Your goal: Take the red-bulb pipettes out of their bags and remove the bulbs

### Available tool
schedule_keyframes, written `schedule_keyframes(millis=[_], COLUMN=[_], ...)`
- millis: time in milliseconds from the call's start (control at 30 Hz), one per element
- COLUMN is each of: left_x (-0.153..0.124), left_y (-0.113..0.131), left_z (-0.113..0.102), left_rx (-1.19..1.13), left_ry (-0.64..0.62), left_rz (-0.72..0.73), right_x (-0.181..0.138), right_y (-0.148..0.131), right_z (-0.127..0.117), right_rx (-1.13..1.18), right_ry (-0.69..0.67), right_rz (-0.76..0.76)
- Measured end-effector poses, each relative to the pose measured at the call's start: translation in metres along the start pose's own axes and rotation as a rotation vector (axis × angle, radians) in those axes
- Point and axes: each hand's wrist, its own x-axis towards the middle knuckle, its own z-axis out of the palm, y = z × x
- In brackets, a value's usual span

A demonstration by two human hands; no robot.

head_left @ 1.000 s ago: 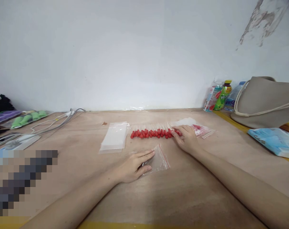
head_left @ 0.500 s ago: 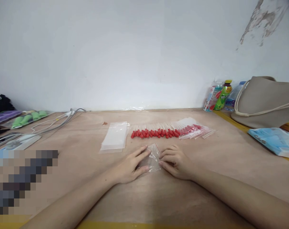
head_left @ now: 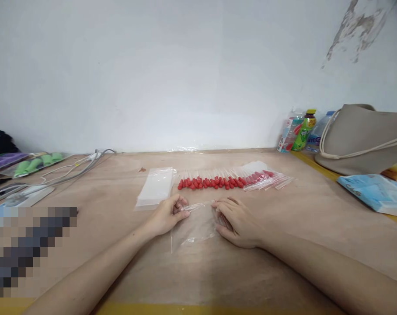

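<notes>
A clear plastic bag [head_left: 198, 223] lies on the wooden tabletop [head_left: 172, 280], between two bare hands. It looks very light, thin and limp, likely slippery and quick to crease; its edges and corners seem the best places to hold. The left hand [head_left: 170, 215] has a nearly closed grip, thumb and fingers pinching the bag's far left corner. The right hand [head_left: 237, 222] is loosely curled, its grip on the right edge. Beyond lie a row of red-tipped sticks [head_left: 203, 183] and, left, a stack of white bags [head_left: 156, 187].
</notes>
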Motion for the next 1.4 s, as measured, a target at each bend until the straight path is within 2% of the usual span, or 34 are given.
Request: schedule_keyframes(millis=[67, 167, 233, 267, 333, 433, 533, 633, 733, 800, 933, 1033, 1100, 1200, 1267, 1300, 1333, 1400], left_x=[0.001, 0.008, 0.013, 0.016, 0.02, 0.02, 0.017, 0.013, 0.01, 0.009, 0.008, 0.009, 0.01, 0.01, 0.009, 0.007, 0.005, -0.001], left_y=[-0.001, -0.008, -0.016, -0.022, -0.033, -0.049, -0.056, -0.047, -0.031, -0.022, -0.026, -0.038, -0.043, -0.037, -0.027, -0.021, -0.014, -0.001], left_z=[-0.006, -0.023, -0.039, -0.048, -0.063, -0.077, -0.079, -0.074, -0.062, -0.052, -0.036, -0.037, -0.041, -0.044, -0.041, -0.038, -0.035, -0.028], left_rx=[-0.029, -0.049, -0.052, -0.022, 0.164, 0.401, 0.556, 0.801, 0.896, 0.895, 0.859, 0.829, 0.819, 0.791, 0.718, 0.664, 0.599, 0.447], left_ry=[0.031, 0.252, 0.409, 0.46, 0.525, 0.466, 0.397, 0.464, 0.552, 0.473, 0.239, 0.149, 0.154, 0.279, 0.386, 0.427, 0.454, 0.457], left_rz=[0.012, 0.027, -0.002, -0.033, -0.14, -0.256, -0.284, -0.272, -0.132, -0.025, -0.031, -0.073, -0.079, -0.018, 0.083, 0.143, 0.199, 0.291], right_x=[0.001, 0.005, 0.007, 0.007, 0.004, -0.004, -0.01, -0.011, -0.01, -0.01, -0.009, -0.006, -0.002, 0.008, 0.015, 0.017, 0.02, 0.021], right_y=[0.003, 0.023, 0.046, 0.06, 0.087, 0.116, 0.126, 0.129, 0.135, 0.14, 0.141, 0.13, 0.117, 0.093, 0.075, 0.065, 0.055, 0.035], right_z=[-0.002, -0.014, -0.027, -0.035, -0.05, -0.065, -0.071, -0.073, -0.074, -0.074, -0.075, -0.077, -0.081, -0.082, -0.076, -0.07, -0.062, -0.041], right_rx=[-0.01, -0.143, -0.285, -0.354, -0.468, -0.545, -0.492, -0.393, -0.247, -0.145, -0.052, -0.08, -0.093, 0.022, 0.228, 0.372, 0.544, 0.811], right_ry=[0.082, 0.306, 0.473, 0.51, 0.481, 0.318, 0.171, 0.082, 0.023, 0.071, 0.441, 0.716, 0.889, 1.096, 1.07, 0.982, 0.873, 0.55], right_rz=[0.002, 0.087, 0.315, 0.44, 0.671, 0.924, 1.054, 1.1, 1.095, 1.06, 0.962, 0.819, 0.71, 0.532, 0.464, 0.446, 0.432, 0.44])
